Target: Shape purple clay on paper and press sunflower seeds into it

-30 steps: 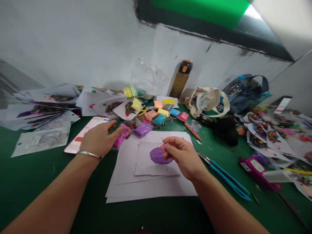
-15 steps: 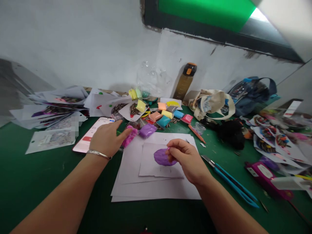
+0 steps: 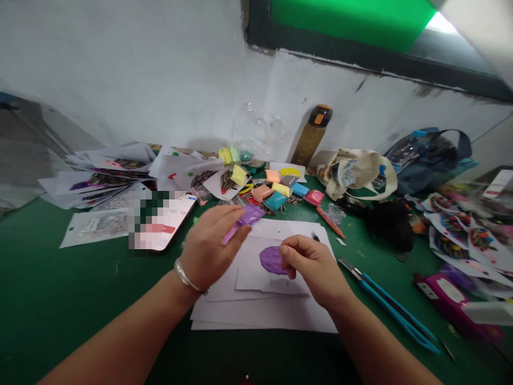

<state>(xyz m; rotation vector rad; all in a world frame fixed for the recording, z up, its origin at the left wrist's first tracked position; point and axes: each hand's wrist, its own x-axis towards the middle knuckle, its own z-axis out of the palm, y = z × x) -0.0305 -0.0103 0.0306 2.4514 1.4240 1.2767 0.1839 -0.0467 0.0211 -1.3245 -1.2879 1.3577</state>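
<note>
My left hand [image 3: 214,243] is over the left part of the paper, its fingers stretched out and the thumb apart. Part of a pink packet [image 3: 230,233] shows between thumb and fingers, and the hand covers the rest. Just beyond the fingertips lies a purple clay packet [image 3: 253,213]. My right hand [image 3: 310,264] is closed in a pinch beside a flat purple clay oval [image 3: 271,259]. The small pink bit of clay seen at its fingertips earlier is hidden now. The oval lies on a small white sheet [image 3: 250,280] atop larger white sheets [image 3: 264,318].
Left are a phone [image 3: 174,219] and stacked papers [image 3: 108,166]. Coloured clay packets [image 3: 274,201] lie behind the sheets, before a bottle [image 3: 311,136]. At right are a blue-handled cutter [image 3: 395,310], an orange stick [image 3: 331,222], a magenta device [image 3: 449,299] and a cloth bag [image 3: 356,171].
My left hand has moved right and nearer, from beside the phone to over the paper's left side. My right hand stays pinched by the purple oval. The whole view has shifted slightly.
</note>
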